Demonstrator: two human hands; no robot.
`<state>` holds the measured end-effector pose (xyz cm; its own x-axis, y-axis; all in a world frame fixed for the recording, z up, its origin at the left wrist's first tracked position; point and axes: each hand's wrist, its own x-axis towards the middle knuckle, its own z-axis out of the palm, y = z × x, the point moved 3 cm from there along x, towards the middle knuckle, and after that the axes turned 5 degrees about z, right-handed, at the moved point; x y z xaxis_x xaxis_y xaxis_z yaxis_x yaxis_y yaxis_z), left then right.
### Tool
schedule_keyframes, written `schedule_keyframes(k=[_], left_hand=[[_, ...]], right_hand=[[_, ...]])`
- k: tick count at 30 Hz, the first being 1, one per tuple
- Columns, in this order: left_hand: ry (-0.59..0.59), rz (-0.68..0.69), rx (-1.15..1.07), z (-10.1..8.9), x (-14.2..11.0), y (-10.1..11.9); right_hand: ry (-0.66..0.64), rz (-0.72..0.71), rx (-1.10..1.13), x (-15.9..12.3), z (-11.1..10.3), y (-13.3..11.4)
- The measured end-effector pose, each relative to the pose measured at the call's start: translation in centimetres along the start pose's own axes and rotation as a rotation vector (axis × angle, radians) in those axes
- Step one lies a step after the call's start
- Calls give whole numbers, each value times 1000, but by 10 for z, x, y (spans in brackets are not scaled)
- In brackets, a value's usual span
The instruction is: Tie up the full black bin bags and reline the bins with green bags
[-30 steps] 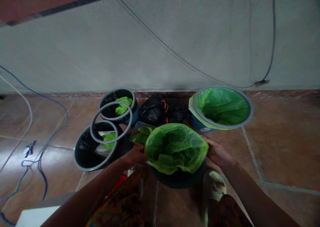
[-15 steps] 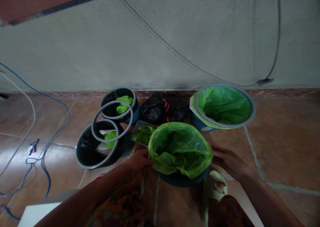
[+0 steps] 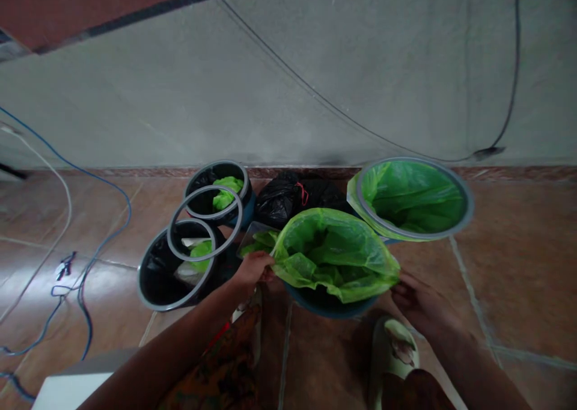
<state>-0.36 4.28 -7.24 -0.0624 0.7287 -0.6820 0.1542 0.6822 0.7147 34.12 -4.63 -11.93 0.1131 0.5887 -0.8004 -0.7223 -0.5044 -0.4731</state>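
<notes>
A green plastic bin liner [image 3: 333, 247] stands open in a blue bin [image 3: 331, 305] between my hands. My left hand [image 3: 253, 270] pinches the liner's left edge. On the other side, my right hand [image 3: 417, 299] grips its right edge, fingers closed on the plastic. The liner's front edge sits inside the bin's front rim, leaving a dark gap there. To the right, another bin [image 3: 469, 202] is lined in green, with a grey ring on its rim. A loose grey ring [image 3: 174, 217] rests across two black-lined bins at left.
Two black-lined bins [image 3: 151, 299] [image 3: 246, 184] hold green scraps. Tied black bags [image 3: 277, 199] lie by the wall. Behind my left hand is a clear tray [image 3: 246, 241] of green plastic. Blue cables [image 3: 128, 205], keys [image 3: 66, 266] and a white box [image 3: 76, 386] are at left; my slipper [image 3: 394, 344] is below.
Both hands have raised the liner's edges and drawn them wider apart. The liner's opening now looks stretched sideways, and its front edge has pulled up from the bin. The view has shifted slightly.
</notes>
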Motion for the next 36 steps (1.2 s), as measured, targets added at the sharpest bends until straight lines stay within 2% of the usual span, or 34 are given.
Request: schedule_keyframes(k=[4, 10, 15, 21, 28, 34, 36], left_hand=[[24, 5, -96, -7, -5, -8], [-199, 9, -103, 3, -22, -11], [-334, -22, -63, 1, -27, -16], [-283, -35, 11, -13, -19, -33], [-401, -83, 124, -3, -24, -35], [-439, -123, 77, 9, -31, -37], [-436, -117, 39, 13, -33, -42]], right_hand=[[-137, 93, 96, -10, 0, 9], [-182, 66, -36, -31, 4, 12], [-122, 67, -132, -30, -9, 14], [-53, 79, -58, -13, -32, 18], [-29, 134, -180, -35, -11, 25], [86, 49, -522, -53, 8, 23], [90, 39, -563, -56, 13, 27]])
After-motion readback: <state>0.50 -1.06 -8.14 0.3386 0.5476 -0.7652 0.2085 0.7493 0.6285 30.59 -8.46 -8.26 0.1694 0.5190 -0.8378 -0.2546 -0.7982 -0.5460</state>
